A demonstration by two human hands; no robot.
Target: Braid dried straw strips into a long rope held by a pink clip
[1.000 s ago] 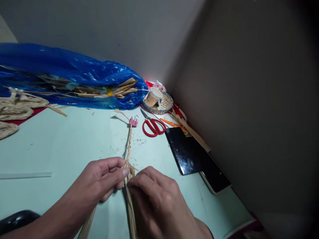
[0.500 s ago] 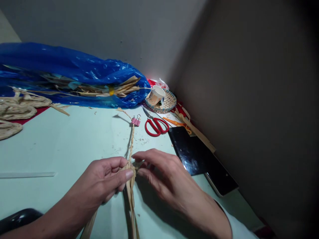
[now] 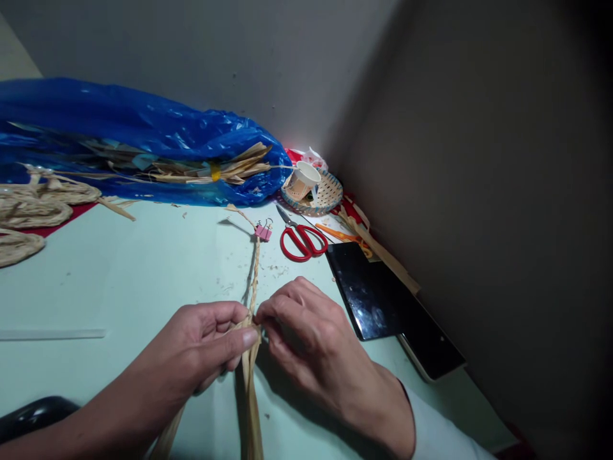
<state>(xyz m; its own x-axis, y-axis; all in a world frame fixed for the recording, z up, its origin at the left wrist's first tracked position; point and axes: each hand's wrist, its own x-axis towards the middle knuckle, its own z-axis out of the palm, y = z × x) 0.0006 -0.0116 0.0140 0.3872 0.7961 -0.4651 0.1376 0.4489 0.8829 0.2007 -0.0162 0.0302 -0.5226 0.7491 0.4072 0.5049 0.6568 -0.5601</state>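
Observation:
A thin braid of dry, straw-coloured fibre (image 3: 255, 275) runs toward me from a pink binder clip (image 3: 263, 232) on the table. My left hand (image 3: 211, 342) pinches the braid's near end between thumb and fingers. Close against it, my right hand (image 3: 306, 345) has its thumb and index finger pressed together at the strands beside the braid; the exact grip is partly hidden by the fingers. Loose flat fibre strands (image 3: 252, 409) hang down below my hands toward the near edge. Another strand (image 3: 168, 434) comes out under my left wrist.
Red-handled scissors (image 3: 302, 241) lie beyond my right hand, beside a black tablet (image 3: 364, 294) and another dark device (image 3: 433, 338). A blue plastic bag (image 3: 143, 115) of dry fibre lies along the wall, near a woven basket (image 3: 332, 195) holding a paper cup (image 3: 306, 176). Coiled braids (image 3: 36, 207) sit left.
My right hand's fingers have drawn closer together and curled in at the strands, next to my left thumb. My left hand keeps its pinch in nearly the same place.

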